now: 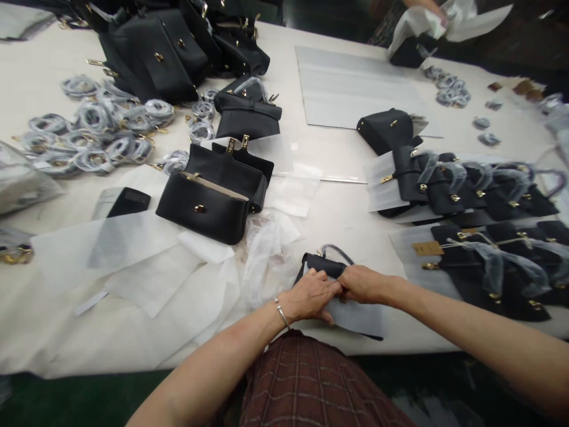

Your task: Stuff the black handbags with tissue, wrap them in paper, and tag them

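Note:
A small black handbag [326, 264] lies in front of me near the table's front edge, its wrapped handle [336, 250] arching up behind it. White tissue paper [362, 317] covers much of the bag's near side. My left hand [313, 292] rests on the bag and the paper with its fingers stretched out. Against the bag's right side, at the edge of its flap, my right hand [362, 283] is closed with curled fingers. What those fingers pinch is hidden. The two hands touch at the fingertips.
An unfastened black handbag [202, 210] stands to the left, beside loose tissue sheets [151, 281]. Wrapped straps [93, 115] and more black bags [151, 53] are heaped behind. Rows of bags [478, 273] lie on the right. Across the table, another person's hand [438, 13] handles paper.

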The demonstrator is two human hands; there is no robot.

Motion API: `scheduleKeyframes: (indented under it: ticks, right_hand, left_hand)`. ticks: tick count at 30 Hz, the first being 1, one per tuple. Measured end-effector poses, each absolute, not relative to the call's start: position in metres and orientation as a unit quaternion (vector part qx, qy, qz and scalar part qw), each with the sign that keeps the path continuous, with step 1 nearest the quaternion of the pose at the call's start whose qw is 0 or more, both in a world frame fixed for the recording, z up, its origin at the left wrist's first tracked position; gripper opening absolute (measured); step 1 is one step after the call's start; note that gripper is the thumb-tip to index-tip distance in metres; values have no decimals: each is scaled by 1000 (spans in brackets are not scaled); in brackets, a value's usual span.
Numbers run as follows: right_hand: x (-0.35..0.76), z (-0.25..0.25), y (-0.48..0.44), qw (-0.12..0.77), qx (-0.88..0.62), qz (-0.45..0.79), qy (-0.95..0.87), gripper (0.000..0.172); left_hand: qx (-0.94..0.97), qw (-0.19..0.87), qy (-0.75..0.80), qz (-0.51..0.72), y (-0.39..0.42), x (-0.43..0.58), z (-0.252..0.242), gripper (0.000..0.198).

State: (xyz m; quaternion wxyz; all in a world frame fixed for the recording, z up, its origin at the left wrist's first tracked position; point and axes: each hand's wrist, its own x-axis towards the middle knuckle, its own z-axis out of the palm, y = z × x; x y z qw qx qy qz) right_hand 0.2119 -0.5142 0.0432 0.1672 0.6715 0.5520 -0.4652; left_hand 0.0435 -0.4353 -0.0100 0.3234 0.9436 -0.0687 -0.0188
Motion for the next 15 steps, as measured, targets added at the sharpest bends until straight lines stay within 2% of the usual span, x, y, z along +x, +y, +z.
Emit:
scheduleKeyframes:
  ticks: [4,7,9,10,12,15]
  right_hand:
    - [216,49,-524,135,654,-437,602,15]
    - [229,53,-531,104,673,-415,603,4]
    - [246,50,-533,75,734,-366,567,17]
    - [255,46,-532,61,771,-336,537,23]
    - [271,32,-531,42,833,-293,467,24]
    - [279,1,-526,35,856,-321,404,18]
  left_hand:
    - [932,357,-63,16,-437,39,-12,47]
    - [908,414,-7,67,-440,27,-12,34]
    - [884,437,91,136,-443,14,-15,19]
    - [867,441,159,168,-446,8,-18,19]
    - [819,456,294,189,-450,-2,-28,30]
    - [722,558,396,105,-454,-5,-49,46]
